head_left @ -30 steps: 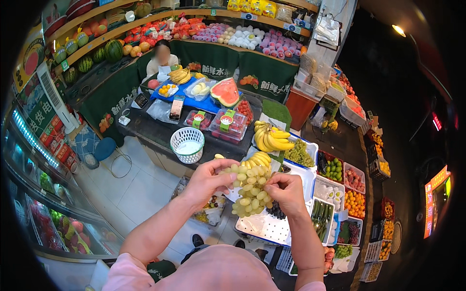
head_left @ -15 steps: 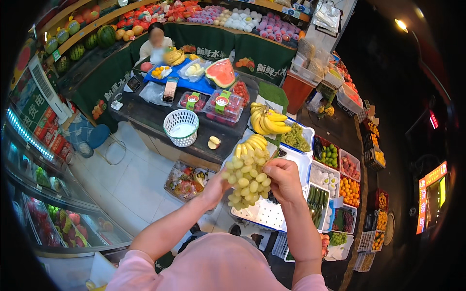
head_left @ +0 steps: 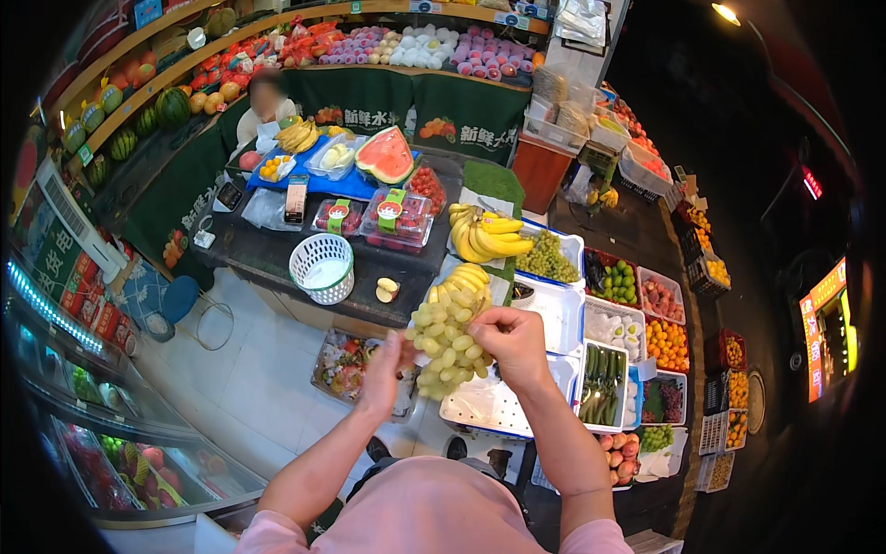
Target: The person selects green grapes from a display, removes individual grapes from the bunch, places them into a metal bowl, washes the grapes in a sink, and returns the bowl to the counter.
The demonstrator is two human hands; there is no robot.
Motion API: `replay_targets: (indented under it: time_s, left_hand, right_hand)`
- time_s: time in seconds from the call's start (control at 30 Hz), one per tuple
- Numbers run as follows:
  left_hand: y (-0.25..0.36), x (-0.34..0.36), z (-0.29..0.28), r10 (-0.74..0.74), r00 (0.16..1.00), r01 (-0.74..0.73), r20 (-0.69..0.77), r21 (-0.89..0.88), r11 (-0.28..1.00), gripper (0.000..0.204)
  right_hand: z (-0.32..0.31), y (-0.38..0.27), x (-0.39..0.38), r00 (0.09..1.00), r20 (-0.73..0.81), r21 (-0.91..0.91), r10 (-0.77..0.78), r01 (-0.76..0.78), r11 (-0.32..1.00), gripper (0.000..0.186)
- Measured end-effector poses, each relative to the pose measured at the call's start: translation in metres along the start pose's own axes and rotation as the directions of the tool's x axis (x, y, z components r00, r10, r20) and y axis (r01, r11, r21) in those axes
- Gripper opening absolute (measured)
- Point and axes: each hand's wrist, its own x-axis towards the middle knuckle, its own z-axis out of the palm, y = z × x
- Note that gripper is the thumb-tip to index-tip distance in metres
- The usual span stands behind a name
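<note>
A bunch of pale green grapes (head_left: 449,340) hangs in front of me, above the white trays. My right hand (head_left: 513,345) pinches it at the upper right, its fingertips closed on the stem side. To the left of the bunch is my left hand (head_left: 381,372), fingers stretched and apart, the palm turned toward the grapes. Some of its fingertips are close to the grapes; whether they touch cannot be made out. Just behind the bunch lie bananas (head_left: 466,277) on the counter, partly covered by the grapes.
The dark counter (head_left: 406,277) holds a white basket (head_left: 322,269), a cut apple (head_left: 388,290), boxed strawberries (head_left: 398,220) and a watermelon piece (head_left: 386,155). White perforated trays (head_left: 480,406) lie below the grapes. Cucumbers (head_left: 602,385) and oranges (head_left: 666,345) stand right. A bin (head_left: 346,369) is on the floor. A person (head_left: 265,102) sits behind.
My left hand has drawn away from the bunch to the left, its fingers loosening. The right hand still holds the grapes. The whole view has shifted slightly.
</note>
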Motion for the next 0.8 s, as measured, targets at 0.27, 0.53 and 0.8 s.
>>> replay_targets:
  time_s: [0.27,0.53,0.8]
  left_hand:
    - [0.089,0.006,0.041,0.557,0.567,-0.729,0.607,0.684,-0.004,0.027]
    - [0.067,0.002,0.077,0.391,0.515,-0.742,0.763,0.625,-0.241,0.027]
    - [0.038,-0.004,0.084,0.342,0.544,-0.754,0.767,0.625,-0.202,0.024]
  right_hand:
    - [-0.015,0.007,-0.007,0.983,0.064,-0.123,-0.173,0.180,0.976,0.008]
    - [-0.045,0.032,-0.022,0.998,-0.003,-0.211,-0.055,0.053,0.976,0.005]
    - [-0.069,0.049,-0.031,0.991,0.132,-0.193,-0.026,0.052,0.980,0.006]
